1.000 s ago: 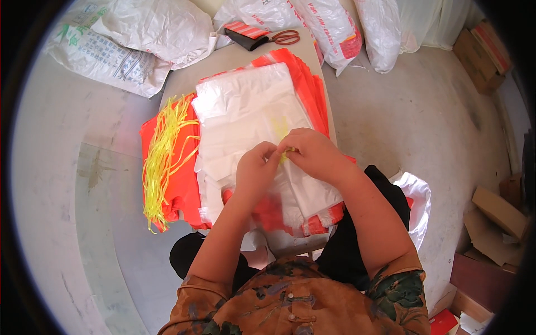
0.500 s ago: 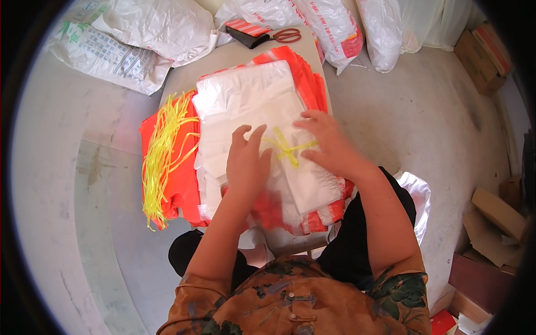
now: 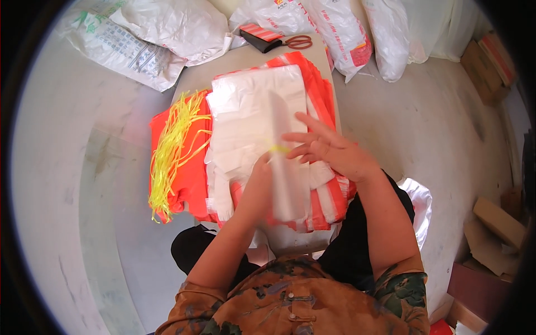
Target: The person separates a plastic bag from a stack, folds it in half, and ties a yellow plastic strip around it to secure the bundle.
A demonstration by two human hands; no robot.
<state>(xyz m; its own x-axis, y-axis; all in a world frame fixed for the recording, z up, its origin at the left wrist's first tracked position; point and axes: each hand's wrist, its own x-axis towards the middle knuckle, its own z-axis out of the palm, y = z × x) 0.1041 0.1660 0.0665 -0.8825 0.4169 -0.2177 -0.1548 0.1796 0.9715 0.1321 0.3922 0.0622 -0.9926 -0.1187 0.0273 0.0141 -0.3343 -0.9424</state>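
The left hand (image 3: 260, 181) has its fingers curled in on the left edge of a narrow white plastic bundle (image 3: 290, 192), gripping it near a yellow tie (image 3: 278, 149); blur hides the exact hold. The right hand (image 3: 338, 155) has its fingers spread wide, with its fingertips close to the tie; whether they touch the bundle is hard to tell. The bundle is blurred, in front of the person over a pile of flat white bags (image 3: 251, 103). Red bags (image 3: 319, 92) stick out along the pile's right side. To the left, yellow strips (image 3: 174, 142) lie across a red stack (image 3: 192, 181). At the table's (image 3: 196, 77) far end sit a black pouch (image 3: 259, 42) and red-handled scissors (image 3: 298, 41), with white sacks (image 3: 178, 30) beyond.
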